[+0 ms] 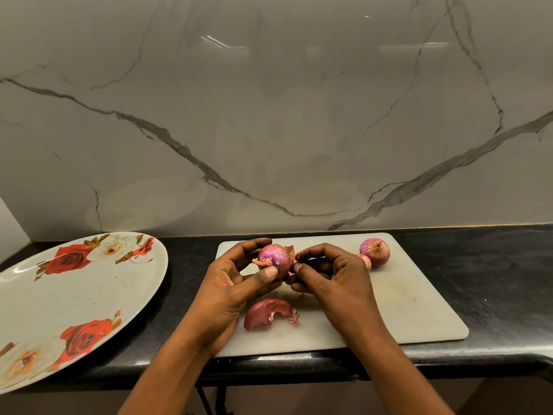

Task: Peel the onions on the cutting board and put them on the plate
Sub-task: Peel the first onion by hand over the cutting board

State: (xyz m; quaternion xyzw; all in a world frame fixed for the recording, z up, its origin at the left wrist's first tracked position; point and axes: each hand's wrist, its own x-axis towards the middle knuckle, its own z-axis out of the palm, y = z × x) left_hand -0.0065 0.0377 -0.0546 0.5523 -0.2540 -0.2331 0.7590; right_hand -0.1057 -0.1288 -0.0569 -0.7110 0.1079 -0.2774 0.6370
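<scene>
Lifted just above the near-left part of the pale rectangular plastic cutting board (pixel 419 310): a round purple-red onion (pixel 273 259), partly skinned, dried stub pointing left, long axis roughly left-to-right. Cradled in the left hand (pixel 230 283), thumb across the front, fingers curled behind. Touching its right end, the right hand (pixel 335 277), thumb and forefinger pinched on a small flap of loose skin (pixel 291 254), other fingers curled under. Likely step: stripping the remaining papery layer, pulling rightward, away from the left-hand grip.

Directly below on the board, a curled dark-red shell of shed skin (pixel 266 314) with a few crumbs beside it. At the board's far right, a second red onion (pixel 375 251), unpeeled, with a smaller pink bulb (pixel 366 262) touching it, half hidden behind the right hand.

Well to the left, across a strip of black stone desk (pixel 493 265), a large oval white plate printed with red roses (pixel 59 310), no onion on it yet. Left hand nearer the plate; leftward path over the board's edge apparently unobstructed. Near edge of the board close to the desk's front lip, so little room toward the body.
</scene>
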